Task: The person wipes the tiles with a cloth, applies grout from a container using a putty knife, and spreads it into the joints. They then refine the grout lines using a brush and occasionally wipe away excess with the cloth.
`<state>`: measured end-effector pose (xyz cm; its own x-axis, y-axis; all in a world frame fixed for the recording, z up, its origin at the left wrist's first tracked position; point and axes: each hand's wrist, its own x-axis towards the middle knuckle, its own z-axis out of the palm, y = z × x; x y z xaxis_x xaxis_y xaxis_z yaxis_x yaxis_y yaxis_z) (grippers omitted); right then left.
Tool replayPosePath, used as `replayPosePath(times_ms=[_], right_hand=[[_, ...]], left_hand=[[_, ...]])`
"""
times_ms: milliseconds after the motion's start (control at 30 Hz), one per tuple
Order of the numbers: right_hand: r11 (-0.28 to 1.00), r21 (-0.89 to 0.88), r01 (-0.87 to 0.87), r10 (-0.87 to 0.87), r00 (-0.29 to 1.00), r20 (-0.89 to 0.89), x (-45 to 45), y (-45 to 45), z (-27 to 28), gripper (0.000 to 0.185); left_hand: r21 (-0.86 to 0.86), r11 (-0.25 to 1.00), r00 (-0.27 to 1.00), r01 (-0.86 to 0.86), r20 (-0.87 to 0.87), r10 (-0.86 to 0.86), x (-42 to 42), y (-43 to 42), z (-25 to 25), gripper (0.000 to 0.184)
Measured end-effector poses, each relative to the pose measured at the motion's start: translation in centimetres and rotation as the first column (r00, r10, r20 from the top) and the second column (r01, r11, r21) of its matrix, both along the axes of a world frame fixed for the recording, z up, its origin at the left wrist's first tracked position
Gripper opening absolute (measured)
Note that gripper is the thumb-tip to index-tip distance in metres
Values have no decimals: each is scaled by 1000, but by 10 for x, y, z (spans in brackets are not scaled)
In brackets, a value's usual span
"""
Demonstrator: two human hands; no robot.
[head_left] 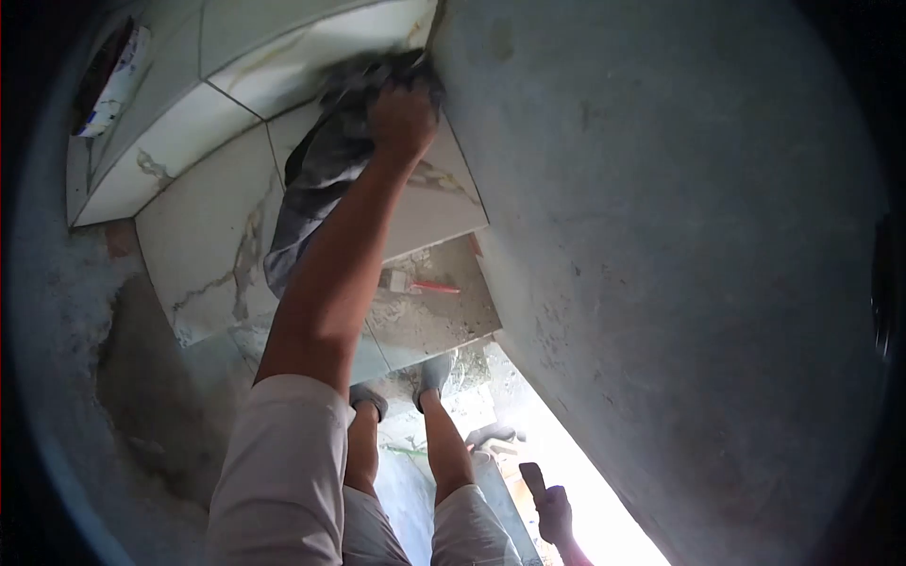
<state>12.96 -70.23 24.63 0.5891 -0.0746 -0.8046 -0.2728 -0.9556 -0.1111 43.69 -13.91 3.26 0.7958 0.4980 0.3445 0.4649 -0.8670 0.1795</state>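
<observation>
My left hand point(406, 118) reaches far forward, its fingers closed on a dark grey cloth point(326, 184). The cloth is bunched against the white marbled riser, near the corner with the wall, and its loose part hangs over the tiled tread point(222, 236). Low on the right, my right hand point(555, 517) is wrapped round a flat, dark brown, paddle-shaped tool point(533, 479), whose exact kind I cannot make out. On the dusty step below lies a paintbrush point(434, 287) with a red handle, apart from both hands.
A paint-stained white bucket point(118, 85) stands on the upper step at left. A grey wall point(679, 264) runs along the right side. My feet point(429, 382) are on a lower step. Rough, unfinished plaster point(151, 377) borders the left, and bright light falls at the lower right.
</observation>
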Motion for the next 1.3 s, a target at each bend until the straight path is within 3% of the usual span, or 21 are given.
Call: replayPosePath(times_ms=[33,133,167,200,233,267,300,367,400,500,533,600,667,767,833,933,1000,1133,1200,1233,1300], right_hand=[[992,-66,107,-108,994,-22,0,-1,1,20],[999,54,-8,5,999,41,-1,-18,-6,22],[993,112,21,-29,997,66,-9,-32,-15,24],[992,124,27,-35,997,63,-8,-27,-10,24],[994,107,4,-7,1000,21,-1,-17,-7,24],[996,90,-24,26,999,-25,5,-5,-4,24],[986,160,-38,40,999,-8,13,13,3,24],[971,235,-44,40,999,22,24,39,11,24],[952,302,-45,32,998,48,29,51,8,24],[932,362,-19,-6,998,68,51,102,-2,23],[945,326,21,-37,998,44,59,124,0,24],[869,485,100,-134,990,36,68,153,-10,21],[768,634,95,-157,987,43,82,189,-21,19],[690,716,104,-191,981,41,114,253,-50,16],[605,790,98,-229,972,54,142,301,-72,19],[627,778,39,-206,971,117,183,380,-81,22],[545,839,4,-228,963,143,201,426,-82,23],[463,884,-56,-221,959,177,221,528,-24,24],[346,934,-88,-229,958,175,234,576,-18,27],[476,876,-80,-170,969,181,250,597,-26,30],[335,919,-206,-190,941,280,264,631,-44,41]], left_hand=[[-72,997,998,29,-49,-32,3,-10,-4,18],[-27,977,977,209,43,-208,-25,-42,-5,16],[-168,942,955,291,117,-274,-47,-62,-9,18],[-202,913,934,354,32,-355,-79,-91,-7,15],[-412,763,841,499,17,-541,-112,-114,7,15],[-606,638,610,476,-295,-735,-134,-129,37,29],[-488,491,593,721,67,-803,-173,-137,39,32],[-565,586,788,581,211,-578,-207,-133,86,32],[-550,613,802,567,196,-565,-223,-122,105,32],[-680,685,955,262,285,-82,-280,-74,157,30],[-730,652,958,206,287,19,-302,-58,170,29],[-922,382,909,66,214,358,-341,-41,192,23],[-833,552,863,49,314,396,-357,-15,228,23],[-820,569,733,-63,349,584,-376,20,249,26],[-724,675,728,-146,383,568,-389,52,262,26],[-585,775,726,-239,422,543,-392,93,278,28],[-85,922,860,-378,336,384,-400,117,271,34],[-22,878,861,-479,182,475,-422,143,200,43],[-32,873,873,-487,13,488,-435,147,142,43],[-48,872,871,-487,-100,481,-442,149,113,48],[-117,888,872,-445,-283,400,-455,143,71,65]])
